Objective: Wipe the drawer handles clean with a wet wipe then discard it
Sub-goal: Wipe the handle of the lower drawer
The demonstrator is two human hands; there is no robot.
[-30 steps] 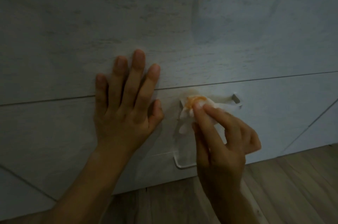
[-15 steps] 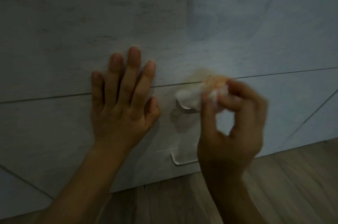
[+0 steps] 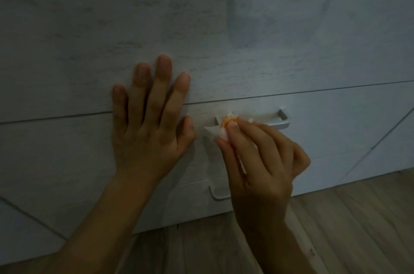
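While the left hand [image 3: 147, 130] lay flat, fingers spread, on the drawer front [image 3: 67, 150] | right hand [image 3: 262, 157] pinched the orange-stained wet wipe [image 3: 220, 129] against the 9 o'clock end of the upper handle [image 3: 275, 125] | lower handle [image 3: 218, 196] at the wipe's 6 o'clock.

Matt woodgrain drawer fronts [image 3: 313, 146], satin metal handle [image 3: 276, 125], soft wipe [image 3: 215, 132].

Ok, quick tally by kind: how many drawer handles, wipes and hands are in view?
Drawer handles: 2 (upper handle, lower handle)
Wet wipe: 1, orange-stained, pinched by the right hand at the upper handle
Hands: 2 (right hand, and left hand flat on the drawer front)
Total: 5
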